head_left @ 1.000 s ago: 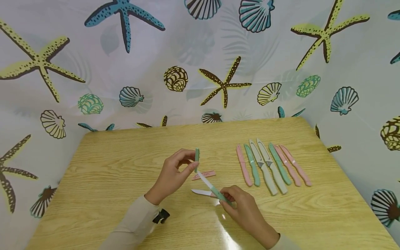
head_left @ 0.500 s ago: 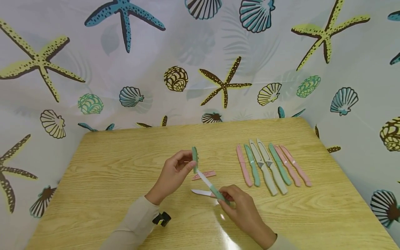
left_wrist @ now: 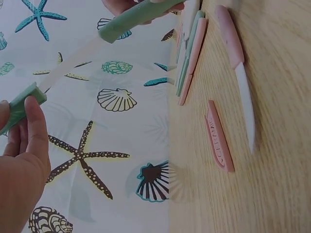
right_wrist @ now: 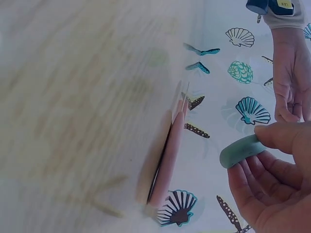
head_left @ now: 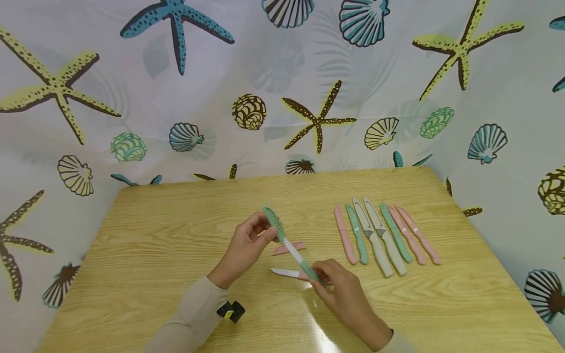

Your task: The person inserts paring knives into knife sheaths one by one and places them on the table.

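My left hand [head_left: 244, 245] pinches a green blade sheath [head_left: 273, 223] between thumb and fingers above the table. My right hand [head_left: 344, 294] grips the green handle [right_wrist: 240, 150] of a paring knife with a white blade [head_left: 293, 250]. The blade points up and left toward the sheath, its tip right at the sheath's mouth in the left wrist view, most of the blade bare. Below the hands lie a bare pink-handled knife [left_wrist: 246, 97] with a white blade and a pink sheath [left_wrist: 219, 138] with raised lettering.
To the right, several sheathed knives lie side by side on the wooden table [head_left: 176, 220]: pink ones [head_left: 346, 235], green ones [head_left: 396, 233] and larger pale-handled ones [head_left: 380, 252]. A cloth [head_left: 212, 88] printed with shells and starfish hangs behind.
The green sheath has turned from upright and edge-on to a slant, its flat face showing, now in line with the blade. Both hands stay in about the same place.
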`<state>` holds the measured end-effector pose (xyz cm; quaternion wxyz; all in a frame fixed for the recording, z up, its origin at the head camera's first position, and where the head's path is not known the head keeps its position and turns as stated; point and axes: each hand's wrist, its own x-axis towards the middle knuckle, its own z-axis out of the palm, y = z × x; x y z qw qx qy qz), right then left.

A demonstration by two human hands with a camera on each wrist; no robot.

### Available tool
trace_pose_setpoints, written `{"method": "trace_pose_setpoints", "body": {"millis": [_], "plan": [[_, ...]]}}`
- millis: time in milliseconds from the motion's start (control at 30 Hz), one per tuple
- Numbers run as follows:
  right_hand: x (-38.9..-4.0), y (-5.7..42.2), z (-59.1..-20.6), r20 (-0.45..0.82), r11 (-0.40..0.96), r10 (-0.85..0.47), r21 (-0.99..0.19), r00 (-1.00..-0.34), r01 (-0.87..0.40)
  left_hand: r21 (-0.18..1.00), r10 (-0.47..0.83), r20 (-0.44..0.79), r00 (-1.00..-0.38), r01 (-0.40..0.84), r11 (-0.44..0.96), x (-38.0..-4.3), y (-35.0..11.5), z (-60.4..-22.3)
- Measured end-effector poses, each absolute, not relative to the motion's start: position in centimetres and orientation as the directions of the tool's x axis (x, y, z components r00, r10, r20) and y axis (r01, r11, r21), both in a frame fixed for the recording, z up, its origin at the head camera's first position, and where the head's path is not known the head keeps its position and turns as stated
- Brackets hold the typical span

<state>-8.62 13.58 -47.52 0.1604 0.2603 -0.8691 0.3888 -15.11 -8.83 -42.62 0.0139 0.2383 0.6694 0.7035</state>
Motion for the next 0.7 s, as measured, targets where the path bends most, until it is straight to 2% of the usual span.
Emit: {"method": "trace_pose_setpoints", "body": {"millis": [333, 467, 700], "plan": [[-8.9, 13.9, -47.3, 0.505, 0.603, -0.35, -0.523, -0.789, -0.603, 0.958, 0.347, 0.286, -0.893, 0.269, -0.1, -15.1, -8.9, -42.8], [-8.9, 13.8, -47.2, 0.544, 0.6, -0.37, -0.48, -0.753, -0.64, 0.961, 0.352, 0.277, -0.894, 0.252, -0.116, -15.1, -8.6, -43.1], [-9.7, 13.6, -46.4, 0.611, 0.57, -0.383, -0.435, -0.693, -0.698, 0.952, 0.476, 0.303, -0.825, 0.246, -0.181, -14.7, -7.2, -44.1]]}}
